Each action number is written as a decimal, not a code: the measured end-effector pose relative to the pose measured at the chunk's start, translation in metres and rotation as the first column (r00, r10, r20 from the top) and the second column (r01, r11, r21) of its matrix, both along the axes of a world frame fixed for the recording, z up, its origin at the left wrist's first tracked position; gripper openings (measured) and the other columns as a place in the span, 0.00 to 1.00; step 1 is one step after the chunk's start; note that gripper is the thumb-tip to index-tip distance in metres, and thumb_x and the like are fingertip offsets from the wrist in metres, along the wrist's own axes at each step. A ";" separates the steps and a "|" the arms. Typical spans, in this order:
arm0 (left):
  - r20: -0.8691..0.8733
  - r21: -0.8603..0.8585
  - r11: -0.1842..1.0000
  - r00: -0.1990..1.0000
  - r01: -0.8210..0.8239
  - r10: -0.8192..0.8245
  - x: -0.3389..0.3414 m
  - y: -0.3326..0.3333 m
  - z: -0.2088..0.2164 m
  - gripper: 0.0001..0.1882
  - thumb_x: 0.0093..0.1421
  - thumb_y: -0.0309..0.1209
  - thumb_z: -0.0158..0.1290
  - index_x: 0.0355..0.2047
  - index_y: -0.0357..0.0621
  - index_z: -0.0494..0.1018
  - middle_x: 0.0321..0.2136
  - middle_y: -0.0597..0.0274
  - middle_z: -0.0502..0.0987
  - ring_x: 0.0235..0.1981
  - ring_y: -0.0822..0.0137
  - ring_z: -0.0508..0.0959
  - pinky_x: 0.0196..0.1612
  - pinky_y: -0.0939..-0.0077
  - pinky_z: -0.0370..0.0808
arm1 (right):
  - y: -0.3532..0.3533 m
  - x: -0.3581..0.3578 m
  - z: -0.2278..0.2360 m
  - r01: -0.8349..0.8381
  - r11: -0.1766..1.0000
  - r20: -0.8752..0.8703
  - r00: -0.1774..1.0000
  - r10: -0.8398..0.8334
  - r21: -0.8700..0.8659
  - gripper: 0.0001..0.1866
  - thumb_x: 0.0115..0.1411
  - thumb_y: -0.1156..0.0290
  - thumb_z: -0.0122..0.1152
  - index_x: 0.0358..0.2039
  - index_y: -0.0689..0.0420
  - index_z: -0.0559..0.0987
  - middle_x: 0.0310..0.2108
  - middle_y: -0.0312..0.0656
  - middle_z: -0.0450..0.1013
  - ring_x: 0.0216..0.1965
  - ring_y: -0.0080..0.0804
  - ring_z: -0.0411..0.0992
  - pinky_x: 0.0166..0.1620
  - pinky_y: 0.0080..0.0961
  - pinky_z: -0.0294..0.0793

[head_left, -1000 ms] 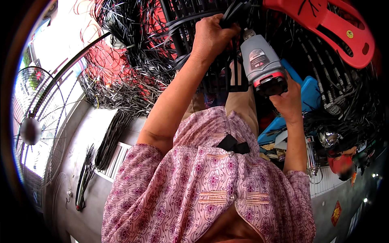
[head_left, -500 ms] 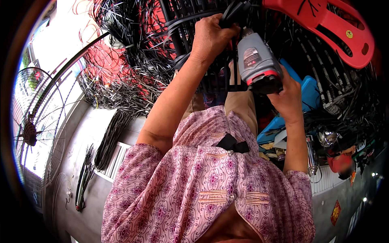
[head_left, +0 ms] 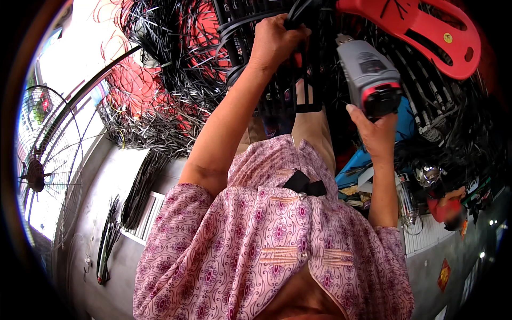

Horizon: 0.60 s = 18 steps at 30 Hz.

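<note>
Left hand (head_left: 276, 44): fingers closed on a black strap (head_left: 300, 12), at a black frame (head_left: 308, 108).
Right hand (head_left: 377, 137): closed on a grey-and-red power tool (head_left: 368, 66), most fingers hidden behind it; thumb visible. Tool located right of the left hand, nose pointing away from the person.
Red plastic piece (head_left: 453, 45): beyond the tool, upper right.
Loose black strips (head_left: 165, 120): heaped at left, over red material.
Wire-caged fan (head_left: 36, 173): far left.
</note>
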State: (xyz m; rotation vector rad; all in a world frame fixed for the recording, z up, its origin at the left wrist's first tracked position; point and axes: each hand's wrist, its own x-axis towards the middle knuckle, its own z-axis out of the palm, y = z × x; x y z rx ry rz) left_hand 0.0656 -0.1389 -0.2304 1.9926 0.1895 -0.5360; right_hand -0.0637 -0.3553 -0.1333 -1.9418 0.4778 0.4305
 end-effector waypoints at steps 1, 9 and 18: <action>0.031 -0.077 0.997 0.999 -0.018 0.020 -0.004 0.005 -0.013 0.11 0.51 0.34 0.63 0.29 0.38 0.79 0.19 0.66 0.78 0.23 0.80 0.74 0.30 0.81 0.72 | -0.002 -0.006 0.003 0.027 1.000 -0.012 1.000 -0.027 -0.002 0.10 0.52 0.74 0.69 0.32 0.63 0.78 0.26 0.34 0.76 0.27 0.19 0.72 0.33 0.20 0.72; 0.027 -0.055 0.998 0.999 0.041 -0.040 0.000 0.011 -0.009 0.09 0.54 0.33 0.59 0.29 0.39 0.79 0.20 0.70 0.77 0.22 0.80 0.75 0.29 0.83 0.73 | -0.019 -0.037 0.003 0.163 0.987 -0.086 0.983 -0.162 0.003 0.09 0.52 0.73 0.69 0.28 0.62 0.77 0.22 0.33 0.73 0.22 0.18 0.70 0.27 0.17 0.70; 0.098 -0.449 0.852 0.933 -0.270 0.347 -0.002 0.052 0.011 0.10 0.64 0.31 0.54 0.35 0.34 0.78 0.29 0.56 0.81 0.30 0.66 0.83 0.37 0.77 0.79 | -0.009 -0.041 -0.002 0.119 0.993 -0.088 0.989 -0.120 -0.015 0.12 0.51 0.72 0.71 0.31 0.62 0.77 0.24 0.33 0.74 0.24 0.18 0.70 0.28 0.17 0.71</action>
